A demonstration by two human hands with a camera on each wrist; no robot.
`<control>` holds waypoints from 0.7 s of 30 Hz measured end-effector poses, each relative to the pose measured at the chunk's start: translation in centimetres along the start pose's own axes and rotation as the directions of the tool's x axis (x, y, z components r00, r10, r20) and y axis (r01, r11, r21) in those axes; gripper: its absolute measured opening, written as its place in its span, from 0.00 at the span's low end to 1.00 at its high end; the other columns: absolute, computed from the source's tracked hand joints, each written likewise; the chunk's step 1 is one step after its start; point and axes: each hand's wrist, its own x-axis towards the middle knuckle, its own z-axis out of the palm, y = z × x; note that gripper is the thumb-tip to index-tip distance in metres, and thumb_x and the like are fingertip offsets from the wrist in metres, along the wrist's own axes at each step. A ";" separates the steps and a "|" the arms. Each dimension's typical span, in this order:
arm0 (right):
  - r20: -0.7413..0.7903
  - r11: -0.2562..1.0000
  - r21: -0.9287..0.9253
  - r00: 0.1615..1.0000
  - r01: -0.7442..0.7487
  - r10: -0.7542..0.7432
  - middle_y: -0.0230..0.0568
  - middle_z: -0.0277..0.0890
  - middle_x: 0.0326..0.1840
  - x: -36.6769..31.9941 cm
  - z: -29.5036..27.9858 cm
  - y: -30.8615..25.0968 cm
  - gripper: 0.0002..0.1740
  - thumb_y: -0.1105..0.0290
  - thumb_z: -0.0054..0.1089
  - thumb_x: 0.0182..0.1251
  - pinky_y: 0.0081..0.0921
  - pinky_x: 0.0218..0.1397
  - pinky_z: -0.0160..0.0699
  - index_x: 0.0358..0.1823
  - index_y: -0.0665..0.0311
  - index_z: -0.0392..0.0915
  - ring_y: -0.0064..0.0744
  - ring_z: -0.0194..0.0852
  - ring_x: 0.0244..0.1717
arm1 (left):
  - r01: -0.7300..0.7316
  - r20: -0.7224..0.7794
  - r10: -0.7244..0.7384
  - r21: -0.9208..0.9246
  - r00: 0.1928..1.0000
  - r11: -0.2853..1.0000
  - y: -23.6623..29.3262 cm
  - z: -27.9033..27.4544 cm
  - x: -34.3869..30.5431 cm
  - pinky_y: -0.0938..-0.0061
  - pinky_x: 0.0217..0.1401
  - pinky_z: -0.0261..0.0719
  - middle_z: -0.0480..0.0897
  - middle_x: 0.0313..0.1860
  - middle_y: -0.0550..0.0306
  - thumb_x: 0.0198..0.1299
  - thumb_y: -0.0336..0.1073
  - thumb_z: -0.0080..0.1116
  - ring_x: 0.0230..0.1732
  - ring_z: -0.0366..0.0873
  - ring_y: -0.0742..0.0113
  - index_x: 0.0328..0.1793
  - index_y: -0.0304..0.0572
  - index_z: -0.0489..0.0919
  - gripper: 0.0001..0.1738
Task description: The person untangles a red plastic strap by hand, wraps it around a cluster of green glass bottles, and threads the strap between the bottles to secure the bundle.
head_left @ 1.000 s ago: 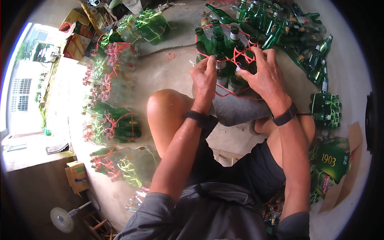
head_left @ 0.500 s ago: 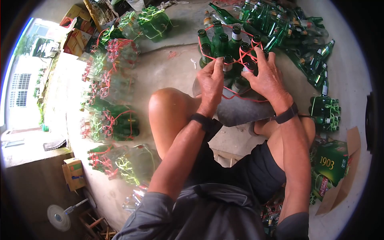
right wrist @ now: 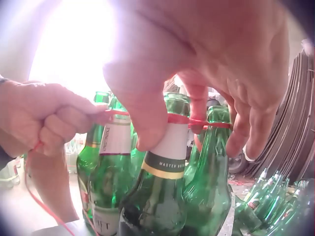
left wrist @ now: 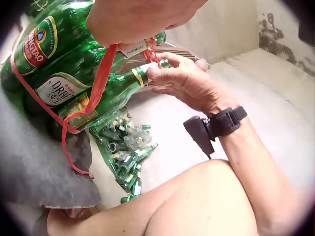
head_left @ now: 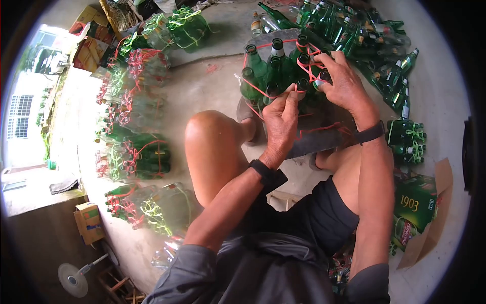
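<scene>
In the head view, a cluster of green beer bottles point(head_left: 256, 66) stands upright, with red plastic twine point(head_left: 257, 90) laced between the necks and a band round the bodies. The left hand point(head_left: 281, 119) pinches the twine beside a near bottle's neck; the twine point(left wrist: 102, 81) runs down from those fingers in the left wrist view. To the right, the right hand point(head_left: 349, 90) grips a bottle neck, its thumb against the white neck label point(right wrist: 172, 142) and its fingers reaching round behind. Twine crosses the neck just above the thumb. The palm hides part of the neighbouring bottles.
Loose green bottles point(head_left: 344, 30) lie heaped at the far right. Tied bundles point(head_left: 147, 157) line the left side, and another bundle point(head_left: 407, 141) stands right. A dark, flat support point(head_left: 314, 143) lies beneath the cluster. An open carton point(head_left: 430, 218) and a fan point(head_left: 73, 278) stand nearby.
The left hand has moved right and closer to the body, drawing the twine to a near bottle's neck. The right hand has shifted slightly right, staying at the right-hand bottles.
</scene>
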 end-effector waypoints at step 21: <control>-0.028 1.000 0.000 0.999 0.017 -0.017 0.46 0.70 0.61 -0.4 0.2 0.4 0.33 0.74 0.73 0.57 0.47 0.61 0.80 0.65 0.54 0.74 0.56 0.76 0.62 | -0.152 0.020 0.153 -0.039 0.988 0.988 -1.7 -0.2 0.3 0.76 0.61 0.80 0.91 0.50 0.54 0.76 0.28 0.56 0.52 0.84 0.74 0.63 0.31 0.85 0.15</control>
